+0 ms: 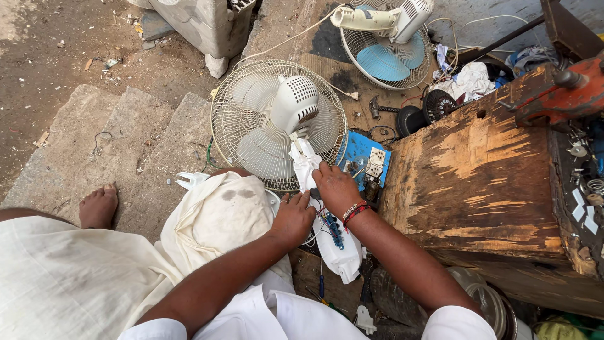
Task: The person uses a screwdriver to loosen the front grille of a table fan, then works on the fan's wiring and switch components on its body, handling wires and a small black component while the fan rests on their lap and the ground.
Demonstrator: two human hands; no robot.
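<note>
**Table fan with open neck housing: hand positions and hazards**

While both hands work at the centre of the frame, the left hand (293, 219) lies curled, fingers narrow, against the side of the white neck housing (333, 242) of the table fan (277, 123). The right hand (336, 187) presses down on the upper part of the same housing, fingers closed over it; whether it also pinches a wire or a small tool cannot be told from this view. The housing lies open face up, with coloured wiring and a blue terminal strip (334, 230) exposed just below the right wrist.

The fan lies face down, its round guard toward the upper centre of the frame. A blue switch board (360, 151) sits just right of it, touching the foot of a worn wooden bench (478, 182). A second fan (387, 41) lies at the upper right, and a screwdriver (321, 283) rests below the housing.

Hazards:
- Exposed conductors near bare fingers; a live cord would likely cause a shock.
- Loose wires may snag and pull free if the housing is twisted.
- Downward pressure could crack the thin plastic.
</note>
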